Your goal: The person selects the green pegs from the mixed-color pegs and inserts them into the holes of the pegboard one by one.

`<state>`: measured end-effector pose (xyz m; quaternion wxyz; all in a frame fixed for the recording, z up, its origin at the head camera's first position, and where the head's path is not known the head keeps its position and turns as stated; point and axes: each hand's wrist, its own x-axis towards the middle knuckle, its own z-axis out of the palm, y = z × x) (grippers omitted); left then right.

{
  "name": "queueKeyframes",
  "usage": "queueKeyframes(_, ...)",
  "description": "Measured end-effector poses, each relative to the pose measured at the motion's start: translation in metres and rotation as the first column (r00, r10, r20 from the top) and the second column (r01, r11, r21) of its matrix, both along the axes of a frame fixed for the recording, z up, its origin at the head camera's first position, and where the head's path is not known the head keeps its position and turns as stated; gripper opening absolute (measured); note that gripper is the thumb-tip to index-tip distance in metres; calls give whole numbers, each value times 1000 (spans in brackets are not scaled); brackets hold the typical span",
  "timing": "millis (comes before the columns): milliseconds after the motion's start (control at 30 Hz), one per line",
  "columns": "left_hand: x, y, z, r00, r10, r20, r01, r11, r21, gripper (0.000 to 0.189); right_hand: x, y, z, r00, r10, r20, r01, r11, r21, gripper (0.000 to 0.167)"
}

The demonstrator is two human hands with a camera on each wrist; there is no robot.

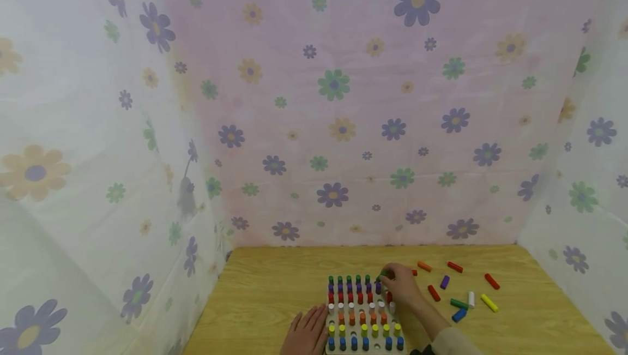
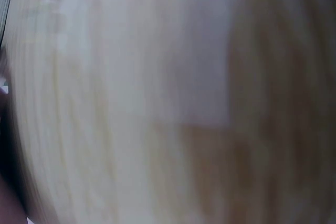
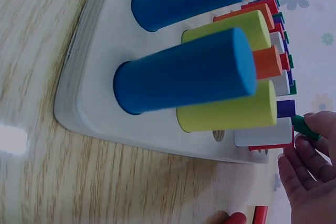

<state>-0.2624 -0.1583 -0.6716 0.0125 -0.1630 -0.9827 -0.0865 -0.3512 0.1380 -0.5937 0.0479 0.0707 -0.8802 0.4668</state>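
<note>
A pale pegboard (image 3: pixel 100 116) stands on the table, with rows of upright coloured pegs: green at the far end, then purple, red, white, orange, yellow and blue nearest. Some holes are bare, such as one (image 3: pixel 218 135) beside a yellow peg. At the far right corner, my right hand (image 1: pixel 403 285) pinches a green peg (image 3: pixel 304 127) between thumb and fingers, at the end of the green row. My left hand (image 1: pixel 308 332) lies with fingers extended along the board's left edge. The left wrist view is blurred and shows mostly wood-grained surface.
Loose pegs lie scattered on the wooden table (image 1: pixel 530 311) to the right, among them a yellow peg (image 1: pixel 489 302), a white peg (image 1: pixel 471 299) and a blue peg (image 1: pixel 459 316). Flower-patterned sheets (image 1: pixel 294 197) enclose the table at the back and sides.
</note>
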Motion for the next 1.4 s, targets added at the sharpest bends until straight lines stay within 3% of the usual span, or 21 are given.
queueKeyframes(467,1,1,2,1000,-4,7,4,1000,5,64,-7,-1,-11,999,26,-23,-25,997,73,4)
queueKeyframes(733,1,2,3,1000,0,9,0,1000,11,64,-11,-1,-11,999,31,13,-32,995,98,8)
queueKeyframes(1200,1,2,3,999,13,33,-13,1000,-5,67,-10,-5,-13,999,37,-17,-34,991,129,13)
queueKeyframes(1400,0,2,4,1000,13,20,-13,1000,-12,66,-11,-9,-12,1000,15,27,-18,990,142,12)
